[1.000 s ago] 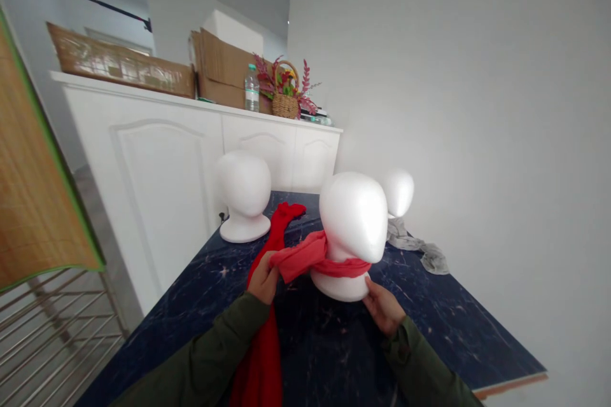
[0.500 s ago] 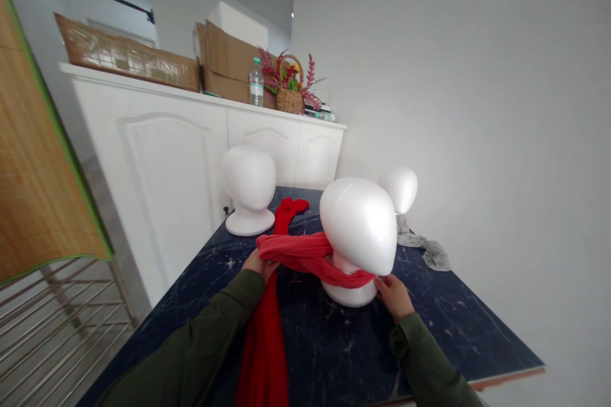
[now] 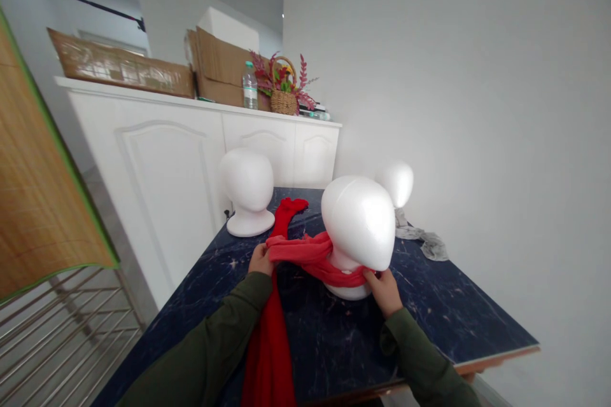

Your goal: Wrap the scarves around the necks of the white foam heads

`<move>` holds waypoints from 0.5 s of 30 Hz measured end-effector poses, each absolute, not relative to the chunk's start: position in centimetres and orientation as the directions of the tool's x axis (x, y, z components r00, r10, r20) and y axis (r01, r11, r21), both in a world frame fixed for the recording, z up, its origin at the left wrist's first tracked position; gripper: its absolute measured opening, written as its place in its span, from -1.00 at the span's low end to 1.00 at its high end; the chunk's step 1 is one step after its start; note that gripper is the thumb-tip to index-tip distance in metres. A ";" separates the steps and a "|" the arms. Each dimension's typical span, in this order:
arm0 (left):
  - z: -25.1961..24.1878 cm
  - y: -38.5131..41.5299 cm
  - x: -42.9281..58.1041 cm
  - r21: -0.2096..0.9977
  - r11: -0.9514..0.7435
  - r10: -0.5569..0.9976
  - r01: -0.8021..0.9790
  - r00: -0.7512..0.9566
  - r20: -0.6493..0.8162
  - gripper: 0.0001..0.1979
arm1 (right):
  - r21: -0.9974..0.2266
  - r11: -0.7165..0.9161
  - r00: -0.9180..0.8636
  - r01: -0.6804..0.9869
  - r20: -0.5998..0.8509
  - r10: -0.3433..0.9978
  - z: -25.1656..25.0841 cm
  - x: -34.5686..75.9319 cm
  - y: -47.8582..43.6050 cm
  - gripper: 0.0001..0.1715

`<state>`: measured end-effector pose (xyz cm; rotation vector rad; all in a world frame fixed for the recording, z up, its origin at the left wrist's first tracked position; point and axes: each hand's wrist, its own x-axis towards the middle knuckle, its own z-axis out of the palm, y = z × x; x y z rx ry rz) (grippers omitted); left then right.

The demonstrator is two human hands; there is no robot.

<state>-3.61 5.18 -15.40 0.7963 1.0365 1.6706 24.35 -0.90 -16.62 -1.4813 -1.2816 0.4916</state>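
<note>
A white foam head stands on the dark blue marbled table, tilted toward me. A red scarf is wrapped around its neck. My left hand grips the scarf's left part, and the long end hangs down off the near table edge. My right hand pinches the scarf at the right side of the neck, beside the head's base.
Two more white foam heads stand farther back, the right one with a grey cloth by it. A white cabinet behind carries cardboard boxes, a water bottle and a flower basket. A metal rack is at left.
My left hand has drawn the scarf in closer to the neck, and my right hand has moved from the base up onto the scarf at the right side. The head stays tilted.
</note>
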 end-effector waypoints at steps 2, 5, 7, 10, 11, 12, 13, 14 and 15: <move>-15.5 5.1 -3.6 0.915 -0.134 0.956 -0.381 -0.292 0.019 -0.76 | -0.907 0.116 0.391 0.405 0.287 0.874 -16.5 24.4 -0.7 -0.68; -15.6 5.4 -3.9 0.933 -0.047 0.967 -0.357 -0.252 -0.048 -0.74 | -0.992 0.097 0.423 0.084 0.124 0.897 -16.4 25.0 -0.1 -0.74; -15.3 5.9 -4.1 0.933 0.008 0.970 -0.361 -0.225 -0.095 -0.76 | -0.980 0.036 0.410 -0.196 -0.048 0.911 -16.3 25.7 0.5 -0.79; -14.2 6.8 -4.4 0.919 0.035 0.979 -0.392 -0.172 -0.110 -0.77 | -0.920 -0.035 0.386 -0.390 -0.198 0.901 -15.8 27.4 1.7 -0.86; -13.7 7.0 -4.4 0.917 0.033 0.982 -0.398 -0.157 -0.104 -0.75 | -0.912 -0.045 0.380 -0.408 -0.214 0.900 -15.5 28.2 2.0 -0.86; -13.4 7.1 -4.3 0.917 0.029 0.984 -0.397 -0.149 -0.095 -0.73 | -0.901 -0.049 0.375 -0.431 -0.228 0.898 -15.3 29.0 2.3 -0.86; -13.2 7.1 -4.2 0.920 0.022 0.985 -0.391 -0.147 -0.086 -0.71 | -0.892 -0.044 0.374 -0.451 -0.234 0.897 -15.0 29.8 2.6 -0.85; -13.1 7.0 -4.0 0.926 0.014 0.985 -0.378 -0.153 -0.077 -0.69 | -0.885 -0.032 0.381 -0.465 -0.233 0.895 -14.8 30.7 2.7 -0.84; -13.3 6.8 -3.8 0.932 0.006 0.985 -0.361 -0.160 -0.068 -0.67 | -0.881 -0.013 0.396 -0.473 -0.226 0.890 -14.7 31.5 2.8 -0.83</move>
